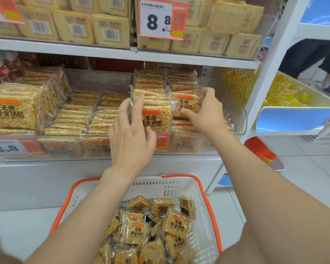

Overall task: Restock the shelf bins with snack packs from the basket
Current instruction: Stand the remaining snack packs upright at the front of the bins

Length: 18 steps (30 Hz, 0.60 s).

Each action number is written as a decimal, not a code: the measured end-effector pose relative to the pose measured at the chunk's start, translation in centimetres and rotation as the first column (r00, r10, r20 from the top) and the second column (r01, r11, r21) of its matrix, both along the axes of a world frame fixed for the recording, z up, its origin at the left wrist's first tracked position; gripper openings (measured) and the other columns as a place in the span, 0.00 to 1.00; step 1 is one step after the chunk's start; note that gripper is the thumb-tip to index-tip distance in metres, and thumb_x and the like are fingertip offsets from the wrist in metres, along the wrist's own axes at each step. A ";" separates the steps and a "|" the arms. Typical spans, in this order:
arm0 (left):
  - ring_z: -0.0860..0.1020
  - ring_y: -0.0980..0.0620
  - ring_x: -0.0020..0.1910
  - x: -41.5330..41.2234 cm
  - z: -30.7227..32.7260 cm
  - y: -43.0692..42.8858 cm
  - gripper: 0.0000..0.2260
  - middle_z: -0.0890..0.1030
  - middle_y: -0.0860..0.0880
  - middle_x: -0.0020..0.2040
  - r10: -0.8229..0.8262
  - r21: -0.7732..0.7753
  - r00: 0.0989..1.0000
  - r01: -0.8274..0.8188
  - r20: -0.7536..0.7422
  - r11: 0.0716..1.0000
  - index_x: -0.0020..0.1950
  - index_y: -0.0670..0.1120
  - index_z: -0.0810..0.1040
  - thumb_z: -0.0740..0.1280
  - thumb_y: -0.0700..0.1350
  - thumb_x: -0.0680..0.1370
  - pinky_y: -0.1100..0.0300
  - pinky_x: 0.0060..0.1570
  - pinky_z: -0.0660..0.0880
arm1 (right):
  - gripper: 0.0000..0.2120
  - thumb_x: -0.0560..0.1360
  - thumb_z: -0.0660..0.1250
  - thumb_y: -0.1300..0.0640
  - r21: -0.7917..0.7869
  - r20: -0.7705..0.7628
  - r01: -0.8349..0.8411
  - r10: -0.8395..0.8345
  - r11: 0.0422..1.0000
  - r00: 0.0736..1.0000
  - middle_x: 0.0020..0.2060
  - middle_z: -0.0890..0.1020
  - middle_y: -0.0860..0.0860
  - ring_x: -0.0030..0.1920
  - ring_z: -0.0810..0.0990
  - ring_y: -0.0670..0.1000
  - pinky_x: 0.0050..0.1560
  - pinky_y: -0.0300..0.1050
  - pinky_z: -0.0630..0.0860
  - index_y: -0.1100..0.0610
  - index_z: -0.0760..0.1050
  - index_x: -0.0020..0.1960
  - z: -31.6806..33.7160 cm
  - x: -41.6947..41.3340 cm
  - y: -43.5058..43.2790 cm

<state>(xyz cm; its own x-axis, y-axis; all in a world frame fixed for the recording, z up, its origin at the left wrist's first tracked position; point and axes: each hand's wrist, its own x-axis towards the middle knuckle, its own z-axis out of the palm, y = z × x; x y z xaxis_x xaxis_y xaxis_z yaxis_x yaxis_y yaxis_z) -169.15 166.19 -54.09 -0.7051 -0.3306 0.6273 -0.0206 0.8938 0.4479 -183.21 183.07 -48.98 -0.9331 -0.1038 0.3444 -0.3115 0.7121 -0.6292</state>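
In the bin [242,119], right hand [206,109] grips 1 pack [188,103]; left hand [130,134] touches neighbour [155,120].

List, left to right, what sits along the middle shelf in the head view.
Red wrapped packs → upright clear-wrapped golden rice-crisp pack → flat rows of the same packs → left hand → rice-crisp pack gripped by the right hand → yellow snacks at far right.
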 end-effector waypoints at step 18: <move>0.79 0.52 0.44 0.8 -12.9 4.6 0.05 0.80 0.58 0.47 -0.475 0.037 0.711 0.536 0.519 0.843 0.50 0.55 0.77 0.65 0.45 0.78 0.51 0.45 0.81 | 0.03 0.81 0.61 0.58 0.812 0.527 -0.505 0.006 0.292 0.850 0.43 0.71 0.51 0.37 0.73 0.52 0.45 0.50 0.74 0.57 0.71 0.51 -3.1 11.3 2.9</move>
<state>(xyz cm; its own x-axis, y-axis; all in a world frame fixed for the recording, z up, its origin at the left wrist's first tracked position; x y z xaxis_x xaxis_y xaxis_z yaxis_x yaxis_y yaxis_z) -168.30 170.82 -66.98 -0.9640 0.2139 0.1578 0.2608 0.8762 0.4053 -171.90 185.94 -52.09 -0.7919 -0.3653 -0.4893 -0.5309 0.8077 0.2563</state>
